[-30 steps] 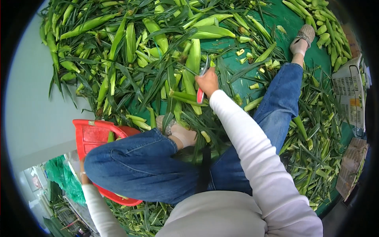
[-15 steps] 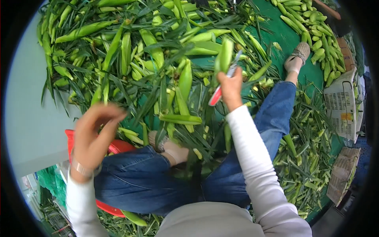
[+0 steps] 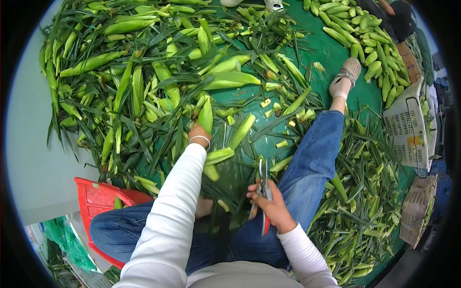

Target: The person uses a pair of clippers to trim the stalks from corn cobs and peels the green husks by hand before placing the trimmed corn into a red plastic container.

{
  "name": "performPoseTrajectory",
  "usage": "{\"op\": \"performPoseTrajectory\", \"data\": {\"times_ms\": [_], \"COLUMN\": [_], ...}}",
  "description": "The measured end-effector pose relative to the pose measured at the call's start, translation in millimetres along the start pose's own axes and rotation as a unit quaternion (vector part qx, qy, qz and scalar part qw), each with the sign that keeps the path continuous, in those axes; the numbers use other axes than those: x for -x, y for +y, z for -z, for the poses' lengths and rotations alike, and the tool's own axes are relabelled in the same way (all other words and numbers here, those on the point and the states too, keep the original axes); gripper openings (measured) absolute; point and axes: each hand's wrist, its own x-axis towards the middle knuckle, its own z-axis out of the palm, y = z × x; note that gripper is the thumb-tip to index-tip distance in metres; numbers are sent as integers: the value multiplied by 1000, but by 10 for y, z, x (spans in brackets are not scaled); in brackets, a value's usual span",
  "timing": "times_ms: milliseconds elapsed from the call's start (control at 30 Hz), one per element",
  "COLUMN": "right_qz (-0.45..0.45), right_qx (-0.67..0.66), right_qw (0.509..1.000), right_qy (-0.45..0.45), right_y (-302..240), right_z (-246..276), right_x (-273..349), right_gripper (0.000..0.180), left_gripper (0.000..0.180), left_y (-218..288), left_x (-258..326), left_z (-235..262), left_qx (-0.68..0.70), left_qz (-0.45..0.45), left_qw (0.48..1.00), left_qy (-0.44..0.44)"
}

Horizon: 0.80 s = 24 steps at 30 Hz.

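My left hand (image 3: 198, 132) reaches forward and closes round the lower end of a green ear of corn (image 3: 205, 115) still in its husk; leaves partly hide the fingers. In my right hand (image 3: 272, 205), held low by my right thigh, is a pair of pruning shears (image 3: 264, 188) with red on the handles. Their blades point away from me and stand apart. Between the hands lie a loose husked ear (image 3: 241, 131) and a pale green cut piece (image 3: 219, 156) on the green floor.
A big heap of corn and leaves (image 3: 120, 72) spreads ahead and left. Several ears are piled (image 3: 379, 43) at far right. Cut leaves (image 3: 355, 221) cover the floor right of my leg. White crates (image 3: 408, 125) stand at the right edge, a red plastic seat (image 3: 91, 201) at left.
My left hand has gone from above my left knee forward to an ear of corn. My right hand has drawn back with the shears; the ear that was beside them is away from that hand.
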Motion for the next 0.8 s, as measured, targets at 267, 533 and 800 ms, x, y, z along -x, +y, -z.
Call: {"op": "performPoseTrajectory", "data": {"times_ms": [267,533,800], "right_qz": [30,-72,188], "right_qx": [-2,-194,94], "right_qw": [999,958,965], "right_qy": [39,-200,-158], "right_y": [-277,-888,-586], "right_z": [70,-113,-577], "right_x": [-307,86,492], "right_gripper": [34,49,56], "left_gripper": [68,34,45], "left_y": [256,567,-170], "left_x": [773,2007,2700], "left_z": [888,1908,1539], "left_qx": [8,-112,773], "left_qz": [-323,-632,-70], "left_qw": [946,717,616], "left_qy": [21,271,-133]}}
